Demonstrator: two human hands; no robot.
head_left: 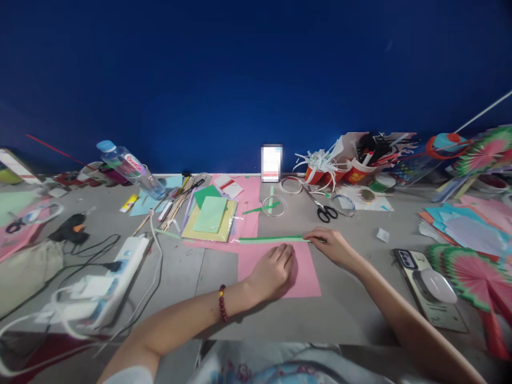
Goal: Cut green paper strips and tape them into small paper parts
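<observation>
A long, narrow green paper strip (272, 239), dark along one edge and paler along the other, lies crosswise over pink paper (304, 277). At its right end, the thumb and fingers of my right hand (330, 245) pinch it. My left hand (272, 271) rests on the pink paper just below the strip, fingers curled down. Its fingertips and anything under them are hidden. Shorter green strips (272, 205) and a clear ring of tape (274, 206) lie beyond the long strip. Left of them is a stack of green and yellow paper (212, 215) with a plastic sleeve.
Black-handled scissors (327, 214) and another tape ring (343, 205) lie at the back right, before red paper cups (357, 172). A phone (430, 293) is at right. A power strip (122, 277) with cables, and a tilted plastic bottle (134, 165), are at left.
</observation>
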